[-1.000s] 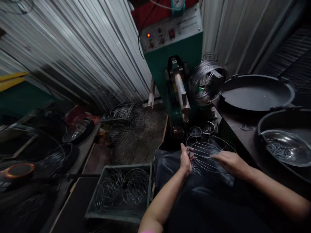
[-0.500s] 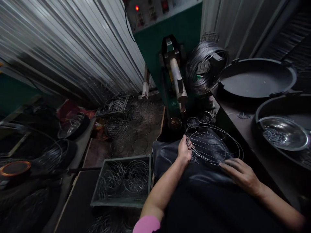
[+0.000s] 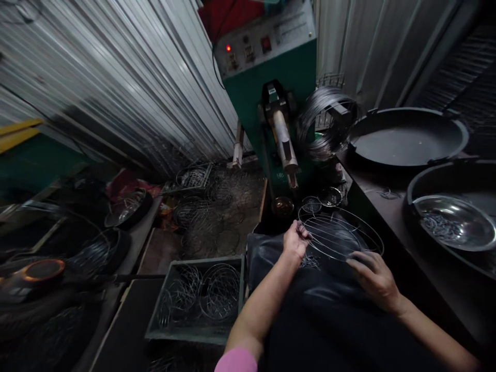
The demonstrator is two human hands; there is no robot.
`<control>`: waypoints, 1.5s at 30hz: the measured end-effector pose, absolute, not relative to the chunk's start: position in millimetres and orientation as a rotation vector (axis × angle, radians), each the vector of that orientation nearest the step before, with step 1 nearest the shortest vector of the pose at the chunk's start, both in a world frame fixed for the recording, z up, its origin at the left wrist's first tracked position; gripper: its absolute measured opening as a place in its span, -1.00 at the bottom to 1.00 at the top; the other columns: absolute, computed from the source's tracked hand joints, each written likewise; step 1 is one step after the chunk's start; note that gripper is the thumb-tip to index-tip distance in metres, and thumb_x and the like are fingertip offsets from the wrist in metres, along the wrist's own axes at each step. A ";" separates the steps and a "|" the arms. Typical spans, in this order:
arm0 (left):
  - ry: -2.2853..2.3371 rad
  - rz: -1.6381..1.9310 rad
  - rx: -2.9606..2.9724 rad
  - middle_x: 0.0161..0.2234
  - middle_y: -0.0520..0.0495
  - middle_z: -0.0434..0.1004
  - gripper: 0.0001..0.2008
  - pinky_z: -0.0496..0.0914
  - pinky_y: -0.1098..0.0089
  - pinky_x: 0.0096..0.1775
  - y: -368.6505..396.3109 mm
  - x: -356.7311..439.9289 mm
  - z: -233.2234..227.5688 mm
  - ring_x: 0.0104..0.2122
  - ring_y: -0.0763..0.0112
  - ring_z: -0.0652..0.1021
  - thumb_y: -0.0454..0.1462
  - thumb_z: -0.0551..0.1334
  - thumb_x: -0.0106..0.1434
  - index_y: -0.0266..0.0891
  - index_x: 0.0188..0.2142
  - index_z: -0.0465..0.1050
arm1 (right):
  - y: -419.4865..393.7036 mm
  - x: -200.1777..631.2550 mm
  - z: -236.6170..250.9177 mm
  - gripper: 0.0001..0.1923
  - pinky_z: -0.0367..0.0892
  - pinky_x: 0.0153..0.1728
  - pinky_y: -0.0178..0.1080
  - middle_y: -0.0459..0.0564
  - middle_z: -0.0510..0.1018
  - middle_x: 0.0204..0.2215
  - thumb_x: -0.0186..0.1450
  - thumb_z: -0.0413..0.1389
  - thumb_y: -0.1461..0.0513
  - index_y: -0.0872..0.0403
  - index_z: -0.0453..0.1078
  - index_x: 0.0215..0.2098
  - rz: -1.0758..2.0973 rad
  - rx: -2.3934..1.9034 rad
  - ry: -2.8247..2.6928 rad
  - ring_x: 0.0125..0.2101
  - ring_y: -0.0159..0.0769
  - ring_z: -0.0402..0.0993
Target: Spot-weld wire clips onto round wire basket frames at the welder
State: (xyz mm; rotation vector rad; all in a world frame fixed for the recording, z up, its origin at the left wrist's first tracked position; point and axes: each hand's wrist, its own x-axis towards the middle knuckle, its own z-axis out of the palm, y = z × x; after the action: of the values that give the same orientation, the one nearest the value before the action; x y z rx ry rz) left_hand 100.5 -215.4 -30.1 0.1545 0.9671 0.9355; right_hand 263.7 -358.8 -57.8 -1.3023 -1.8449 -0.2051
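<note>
A round wire rack (image 3: 329,238), a thin hoop crossed by several straight wires, is held at a tilt above a dark sheet (image 3: 329,294) that covers my lap. My left hand (image 3: 296,242) pinches the rack's left rim between thumb and fingers. On the near right side, my right hand (image 3: 372,276) has its fingers curled at the rim; the fingertips are slightly blurred. Small loose wire pieces (image 3: 310,262) lie on the sheet just below my left hand. Beyond the rack stands a green machine (image 3: 248,98) with a metal electrode arm (image 3: 284,142) reaching toward me.
A wire coil (image 3: 323,116) hangs beside the machine. At right are large dark pans (image 3: 411,137); a steel bowl (image 3: 470,209) of small metal pieces sits in the nearer one. A green crate (image 3: 155,323) of wire racks stands at left. Small dishes (image 3: 282,205) lie below the electrode.
The view has tilted upward, so the machine's panel shows more. My right hand has shifted slightly left along the rack, its fingers more curled. My left hand keeps its hold.
</note>
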 end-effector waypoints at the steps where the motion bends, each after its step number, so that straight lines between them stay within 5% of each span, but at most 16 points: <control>1: 0.954 0.938 0.171 -0.62 0.14 0.12 -0.76 0.25 0.48 -0.47 -214.6 99.1 -27.7 -0.65 0.62 0.21 -0.16 0.19 0.22 -0.28 -0.45 0.26 | -353.2 261.7 -56.8 -0.82 0.41 -0.32 -0.16 0.03 0.53 -0.31 0.28 0.03 0.33 -0.02 0.42 -0.23 -0.195 -1.313 -1.816 -0.32 -0.20 0.47; 6: 0.914 1.018 0.634 -0.31 -0.05 0.42 -0.64 0.32 0.40 -0.27 -213.0 78.9 -16.8 -0.33 0.42 0.47 -0.09 0.26 0.11 -0.19 -0.14 0.35 | -308.9 264.5 -34.3 -0.91 0.41 -0.28 -0.15 0.02 0.49 -0.33 0.30 0.03 0.25 -0.01 0.36 -0.26 -0.031 -1.317 -1.753 -0.31 -0.19 0.46; 11: 1.055 1.084 1.634 -0.05 -0.21 0.35 -0.24 0.19 0.18 0.06 -207.1 54.9 -2.0 -0.01 0.06 0.35 -0.17 0.48 -0.25 -0.12 0.02 0.40 | -262.4 269.5 2.3 -0.86 0.41 -0.36 -0.22 -0.02 0.48 -0.42 0.33 -0.01 0.14 0.00 0.32 -0.32 0.151 -1.288 -1.744 -0.40 -0.23 0.46; 16: 1.078 1.126 2.034 0.08 -0.24 0.26 -0.32 0.00 0.02 0.17 -190.5 53.6 13.7 0.13 -0.08 0.21 -0.18 0.44 -0.17 -0.10 0.01 0.40 | -234.4 255.6 19.2 -0.74 0.39 -0.42 -0.24 -0.03 0.49 -0.47 0.32 -0.01 0.02 0.01 0.33 -0.37 0.264 -1.261 -1.722 -0.46 -0.24 0.45; 24: 0.878 0.989 2.363 0.00 -0.23 0.39 -0.49 -0.15 -0.05 0.20 -158.5 43.6 10.1 0.06 0.07 0.34 -0.28 0.31 -0.01 -0.15 -0.01 0.35 | -211.2 247.8 18.0 -0.71 0.38 -0.39 -0.24 -0.01 0.49 -0.45 0.32 -0.01 0.01 0.03 0.35 -0.37 0.315 -1.240 -1.722 -0.44 -0.25 0.44; 30: 1.064 0.989 2.514 -0.08 -0.17 0.38 -0.54 0.00 -0.06 0.18 -145.7 46.2 -8.5 -0.02 0.14 0.38 -0.38 0.24 -0.09 -0.19 -0.12 0.32 | -192.1 245.4 8.4 -0.68 0.37 -0.34 -0.20 0.02 0.50 -0.41 0.30 -0.01 -0.03 0.02 0.35 -0.37 0.364 -1.251 -1.715 -0.38 -0.22 0.45; 45: 1.055 1.130 2.567 -0.19 -0.14 0.42 -0.77 0.21 0.06 0.10 -102.0 51.2 -29.3 -0.12 0.25 0.44 -0.27 0.28 -0.06 -0.20 -0.37 0.30 | -150.6 254.5 -12.7 -0.73 0.32 -0.25 -0.14 0.03 0.53 -0.38 0.28 0.01 0.02 0.02 0.34 -0.41 0.325 -1.304 -1.692 -0.33 -0.16 0.45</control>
State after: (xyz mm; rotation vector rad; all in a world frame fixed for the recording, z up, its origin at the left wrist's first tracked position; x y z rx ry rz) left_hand 51.2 -102.0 -29.3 2.5671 1.0547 1.1301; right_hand 254.5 -150.6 -12.7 -1.3035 -1.6919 0.3250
